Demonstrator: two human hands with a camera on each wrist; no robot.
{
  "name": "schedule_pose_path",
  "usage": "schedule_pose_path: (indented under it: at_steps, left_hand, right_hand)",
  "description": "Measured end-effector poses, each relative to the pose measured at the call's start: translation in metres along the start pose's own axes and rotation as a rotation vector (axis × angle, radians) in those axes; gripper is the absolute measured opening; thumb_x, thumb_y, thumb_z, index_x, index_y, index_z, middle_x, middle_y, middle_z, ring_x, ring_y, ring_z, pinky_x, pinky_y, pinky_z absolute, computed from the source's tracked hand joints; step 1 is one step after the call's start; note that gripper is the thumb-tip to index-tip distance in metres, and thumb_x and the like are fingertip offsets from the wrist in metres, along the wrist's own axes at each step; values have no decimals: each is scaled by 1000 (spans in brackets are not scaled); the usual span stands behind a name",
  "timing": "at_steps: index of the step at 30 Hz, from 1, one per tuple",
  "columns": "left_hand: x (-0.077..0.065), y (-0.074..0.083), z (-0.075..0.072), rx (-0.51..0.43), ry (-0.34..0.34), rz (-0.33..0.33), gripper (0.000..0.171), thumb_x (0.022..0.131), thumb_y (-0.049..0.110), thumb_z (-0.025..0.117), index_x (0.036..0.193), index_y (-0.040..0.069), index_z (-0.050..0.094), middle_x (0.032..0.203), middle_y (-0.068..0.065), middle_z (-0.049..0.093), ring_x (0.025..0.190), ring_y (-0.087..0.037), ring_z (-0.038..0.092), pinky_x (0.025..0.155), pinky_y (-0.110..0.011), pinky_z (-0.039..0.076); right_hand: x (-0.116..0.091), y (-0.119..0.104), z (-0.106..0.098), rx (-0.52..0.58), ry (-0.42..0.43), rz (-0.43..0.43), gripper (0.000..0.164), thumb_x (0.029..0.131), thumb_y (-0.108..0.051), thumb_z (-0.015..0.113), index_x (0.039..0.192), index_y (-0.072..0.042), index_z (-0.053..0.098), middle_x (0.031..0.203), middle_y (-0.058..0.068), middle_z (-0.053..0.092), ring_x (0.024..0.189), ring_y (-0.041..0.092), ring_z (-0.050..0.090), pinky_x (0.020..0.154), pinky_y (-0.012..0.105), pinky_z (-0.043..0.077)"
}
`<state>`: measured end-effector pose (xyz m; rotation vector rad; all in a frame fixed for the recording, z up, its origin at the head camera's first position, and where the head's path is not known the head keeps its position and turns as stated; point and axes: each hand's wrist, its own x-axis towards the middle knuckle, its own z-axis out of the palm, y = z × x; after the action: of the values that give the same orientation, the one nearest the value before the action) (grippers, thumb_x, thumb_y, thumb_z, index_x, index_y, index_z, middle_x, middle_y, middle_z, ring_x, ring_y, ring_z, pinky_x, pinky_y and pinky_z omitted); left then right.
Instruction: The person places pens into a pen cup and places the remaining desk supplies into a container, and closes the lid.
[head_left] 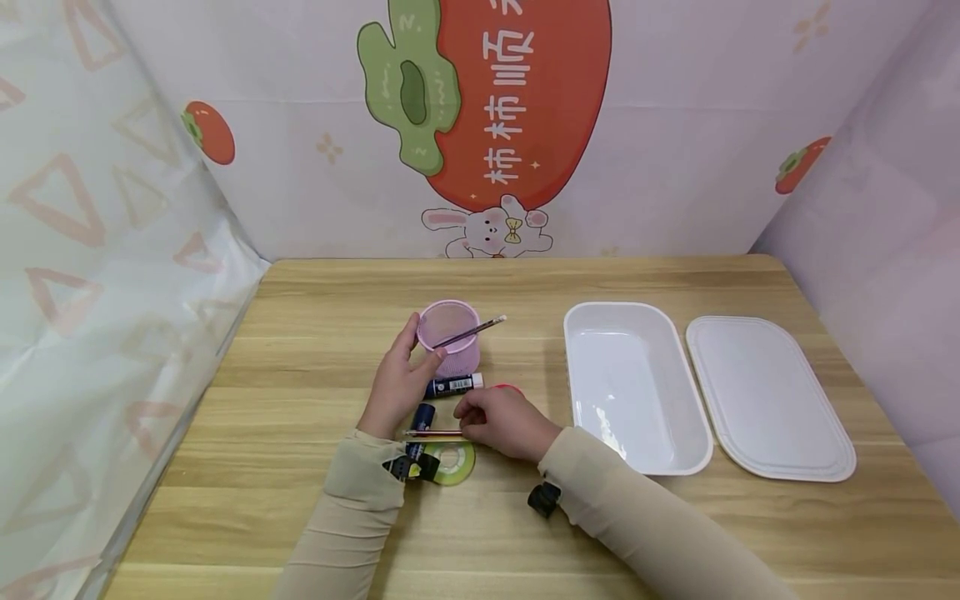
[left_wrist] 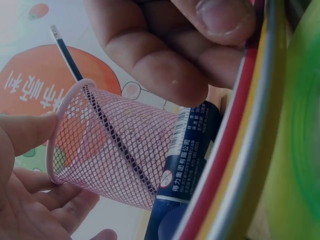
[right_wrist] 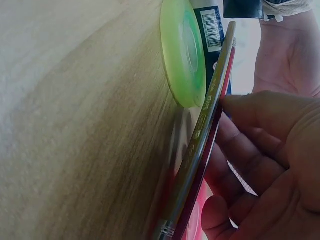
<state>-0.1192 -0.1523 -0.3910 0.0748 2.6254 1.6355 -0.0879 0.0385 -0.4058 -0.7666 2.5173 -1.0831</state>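
Observation:
My left hand [head_left: 393,387] grips a pink mesh pen cup [head_left: 459,362], thumb and fingers at its rim. Inside the cup leans a dark pencil [head_left: 486,326], its white eraser end sticking out. Between thumb and fingers, my right hand [head_left: 510,421] pinches a red pencil [head_left: 433,432] and a yellow pencil [right_wrist: 202,125] side by side. A dark blue glue stick [head_left: 450,386] lies in front of the cup. Another dark blue stick [head_left: 423,415] is partly covered by the pencils. Nearer me lies a green roll of tape [head_left: 463,468]. A red edge [head_left: 512,387] shows behind my right hand.
To the right stands a white plastic box [head_left: 626,392], open at the top. Its white lid [head_left: 768,396] lies flat on the wooden table [head_left: 315,333] further right. A printed cloth [head_left: 300,183] hangs behind the table, and another covers the left side.

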Motion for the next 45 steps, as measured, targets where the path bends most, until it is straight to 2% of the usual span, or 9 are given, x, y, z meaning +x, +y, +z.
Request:
schedule_pose_path:
  at_steps: [4,9,13,20,29,39,45]
  left_hand:
    - [1,-1,0,5,1,24,78,100,25,64,159,1,20,162,-19,28,148,-34,28,121,-53,21]
    - [1,-1,0,-3,-2,14,79,100,27,64,159,2,19,162,-18,27,149,-33,28,121,-53,20]
    - [1,-2,0,-15,-6,2,78,100,26,63,160,3,19,163,-17,26,149,-32,26,121,-52,19]
    - [2,-2,0,0,-1,28,77,100,23,63,159,1,19,162,-19,27,148,-34,28,121,-53,19]
    - [2,-2,0,4,-1,20,78,100,25,63,159,2,19,162,-18,27,148,-34,28,121,-54,20]
    - [2,-4,1,3,7,35,77,99,24,64,159,0,20,162,-19,27,148,-35,29,121,-54,20]
    - [1,-3,1,10,3,37,78,100,24,64,159,1,19,162,-19,27,148,-35,29,121,-54,21]
  right_hand:
    - [1,0,0,-26,-6,6,11,89,-11,74,100,-11,74,85,-8,71,79,1,64,74,22,54]
    - [2,0,0,-36,-6,-6,10,89,-7,72,98,-10,74,84,-7,71,78,3,65,74,24,54]
    - [1,-1,-1,-26,-12,3,10,89,-8,71,99,-10,75,84,-6,71,78,4,64,74,25,54]
    - [-2,-3,-8,7,-12,3,11,90,-7,70,98,-10,75,84,-6,69,76,4,61,71,22,53]
    - [-11,-9,-17,31,32,56,13,88,-8,70,99,-12,75,81,-8,66,74,6,57,66,22,51]
    - [-21,-13,-26,100,45,63,16,85,-2,68,98,-7,75,78,-7,62,69,11,57,56,23,49]
    - [-26,-13,-32,115,83,52,18,84,-2,66,98,-7,76,81,-7,64,70,10,57,58,22,49]
